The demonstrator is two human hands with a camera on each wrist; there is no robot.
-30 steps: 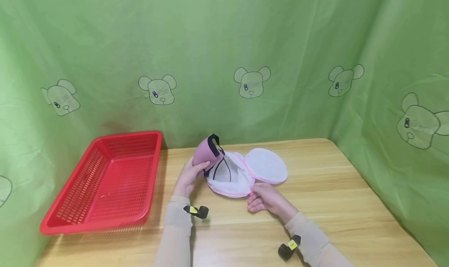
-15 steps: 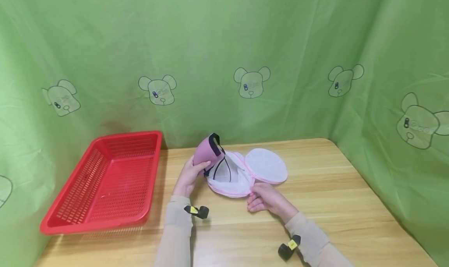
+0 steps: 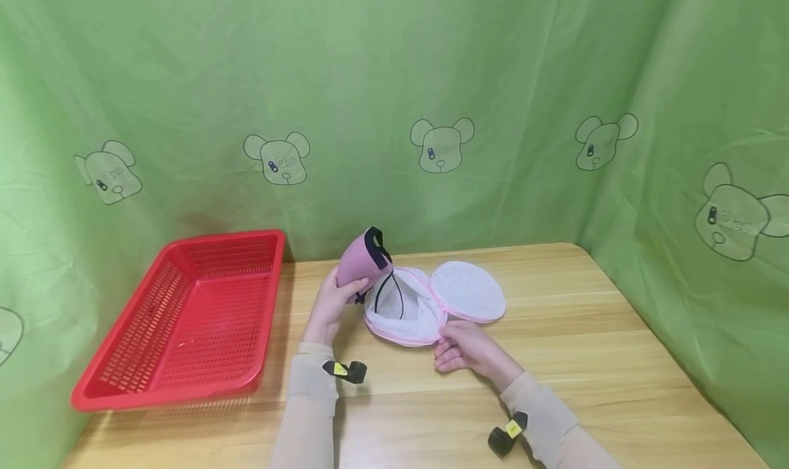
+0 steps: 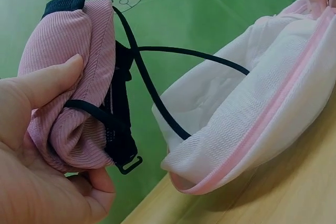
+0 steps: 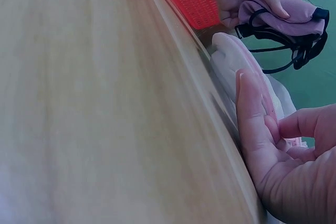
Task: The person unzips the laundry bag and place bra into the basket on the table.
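Observation:
A folded pink bra (image 3: pixel 359 262) with black trim and straps is in my left hand (image 3: pixel 329 306), held above the left side of a round white mesh laundry bag (image 3: pixel 401 332). In the left wrist view my thumb lies across the ribbed pink fabric (image 4: pixel 65 40) and the fingers curl beneath it. A small black hook (image 4: pixel 131 165) hangs from the band, and thin black straps (image 4: pixel 149 85) trail into the bag's mouth. My right hand (image 3: pixel 470 350) pinches the pink zipper edge at the bag's near right side. The round lid (image 3: pixel 468 292) is folded back to the right.
To the left stands a red plastic basket (image 3: pixel 271 305) with slotted walls. Everything rests on a wood-grain table (image 3: pixel 585 359). A green curtain (image 3: pixel 364 79) with bear-face prints hangs around its back and sides.
My left hand has raised the bra slightly and shifted it a little left. The right hand stays at the bag's edge.

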